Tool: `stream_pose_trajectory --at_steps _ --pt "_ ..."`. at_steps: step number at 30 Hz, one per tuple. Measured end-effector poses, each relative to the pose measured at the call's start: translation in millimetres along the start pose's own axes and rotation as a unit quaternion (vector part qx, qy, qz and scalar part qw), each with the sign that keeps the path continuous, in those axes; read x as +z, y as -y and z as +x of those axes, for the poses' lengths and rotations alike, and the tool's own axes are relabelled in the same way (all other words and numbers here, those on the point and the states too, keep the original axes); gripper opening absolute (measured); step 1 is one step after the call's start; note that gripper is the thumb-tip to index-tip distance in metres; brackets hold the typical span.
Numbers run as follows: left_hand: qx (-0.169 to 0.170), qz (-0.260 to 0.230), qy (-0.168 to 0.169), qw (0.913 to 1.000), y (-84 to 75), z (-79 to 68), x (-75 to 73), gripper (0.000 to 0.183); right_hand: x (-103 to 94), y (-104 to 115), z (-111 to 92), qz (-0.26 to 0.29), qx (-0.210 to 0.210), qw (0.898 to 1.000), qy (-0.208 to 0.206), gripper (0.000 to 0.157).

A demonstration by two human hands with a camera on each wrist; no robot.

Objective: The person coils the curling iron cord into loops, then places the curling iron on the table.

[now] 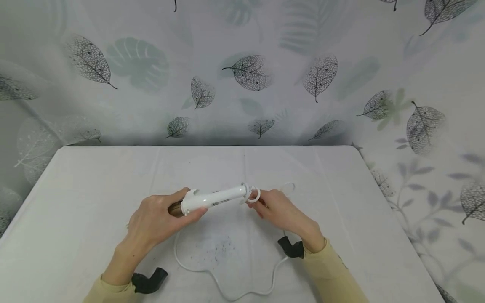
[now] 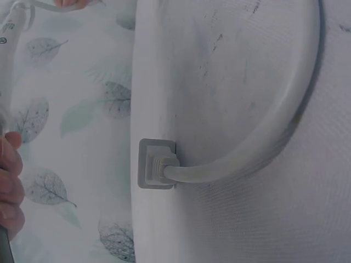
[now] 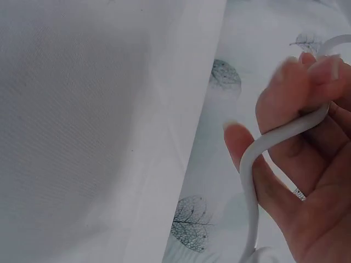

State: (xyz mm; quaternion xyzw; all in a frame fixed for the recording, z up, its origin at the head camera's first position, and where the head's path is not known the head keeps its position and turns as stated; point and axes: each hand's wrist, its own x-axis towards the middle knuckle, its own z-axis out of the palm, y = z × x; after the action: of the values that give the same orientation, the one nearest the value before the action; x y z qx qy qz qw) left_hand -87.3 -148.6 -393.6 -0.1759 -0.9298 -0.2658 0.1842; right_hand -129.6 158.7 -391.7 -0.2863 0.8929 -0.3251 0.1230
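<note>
A white curling iron [image 1: 217, 198] with a bronze-brown barrel is held above the table, tilted slightly up to the right. My left hand [image 1: 157, 219] grips it where barrel and handle meet, thumb along the near side; most of the barrel is hidden by the hand. At the handle's right end, my right hand [image 1: 278, 210] pinches the white cord [image 3: 279, 134], which passes between its curled fingers in the right wrist view. More of the cord loops across the table toward me. A plug [image 2: 157, 164] at the cord's end lies on the cloth in the left wrist view.
A white cloth covers the table [image 1: 94, 181], with small dark smudges [image 1: 223, 248] near its middle. Behind and to the right stands a leaf-patterned wall covering [image 1: 242, 42]. Black wrist-worn pieces [image 1: 149, 281] sit beneath both wrists.
</note>
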Motion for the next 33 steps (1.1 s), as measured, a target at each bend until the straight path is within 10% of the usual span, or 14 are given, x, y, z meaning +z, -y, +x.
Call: stream_pose_trajectory --at_steps 18,33 --pt "-0.036 -0.019 0.131 0.9906 -3.8 -3.6 -0.4 0.061 -3.6 -0.9 -2.3 -0.047 -0.034 0.996 -0.061 0.009" --pt "0.004 -0.041 0.176 0.9835 -1.1 -3.0 1.0 0.039 -2.7 2.7 -2.0 -0.029 -0.048 0.994 -0.097 0.014"
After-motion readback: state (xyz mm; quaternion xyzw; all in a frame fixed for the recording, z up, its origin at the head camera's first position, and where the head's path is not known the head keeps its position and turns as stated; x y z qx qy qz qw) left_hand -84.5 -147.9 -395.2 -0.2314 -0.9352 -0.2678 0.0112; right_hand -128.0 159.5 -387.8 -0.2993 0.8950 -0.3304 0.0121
